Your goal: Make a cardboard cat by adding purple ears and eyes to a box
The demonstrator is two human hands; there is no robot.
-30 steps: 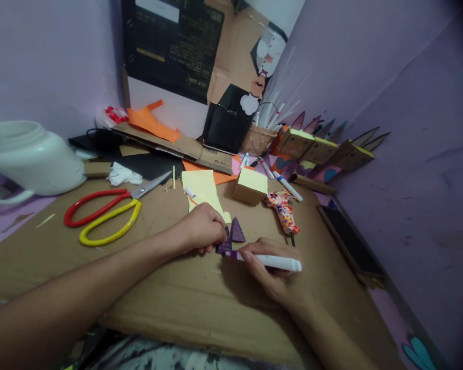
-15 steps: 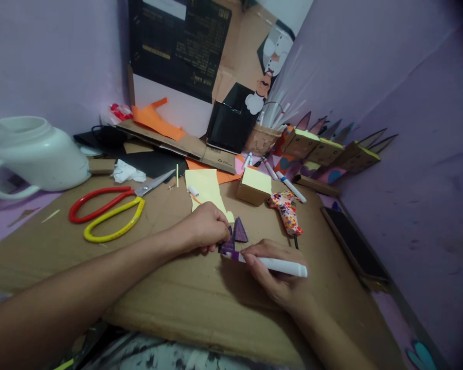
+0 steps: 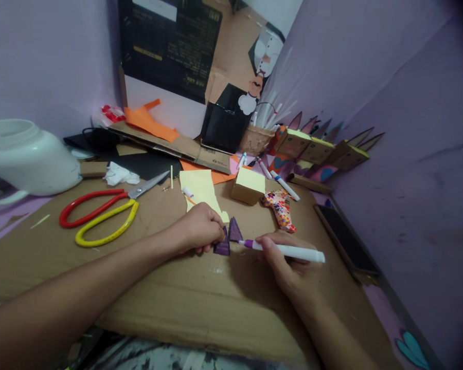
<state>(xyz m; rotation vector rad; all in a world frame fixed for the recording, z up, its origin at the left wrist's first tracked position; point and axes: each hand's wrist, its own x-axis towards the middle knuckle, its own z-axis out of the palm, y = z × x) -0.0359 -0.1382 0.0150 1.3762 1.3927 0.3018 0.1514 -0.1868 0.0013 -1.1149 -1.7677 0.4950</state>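
Note:
My left hand [image 3: 203, 226] is closed at the edge of a small purple-coloured triangle [image 3: 222, 246], gripping its left side against the cardboard. A second purple triangle [image 3: 235, 230] with a dark outline lies just beyond it to the right. My right hand [image 3: 283, 257] holds a white marker [image 3: 299, 252] with a purple collar, its tip pointing left, close to the lower corner of the second triangle. Whether the tip touches anything I cannot tell. Behind my left hand lies a torn sheet of pale yellow paper [image 3: 200, 187] with a small white cap on it.
Red-and-yellow-handled scissors [image 3: 104, 210] lie at left, near a white jug [image 3: 31, 159]. A small box with a yellow top [image 3: 248, 186], a floral-patterned glue gun [image 3: 281, 209] and a phone [image 3: 345, 237] are at right. Cardboard boxes with pointed ears [image 3: 320, 146] stand behind.
The marker in my right hand has moved right, off the nearer triangle, uncovering its lower part. My left hand keeps its hold. The whole view has shifted slightly.

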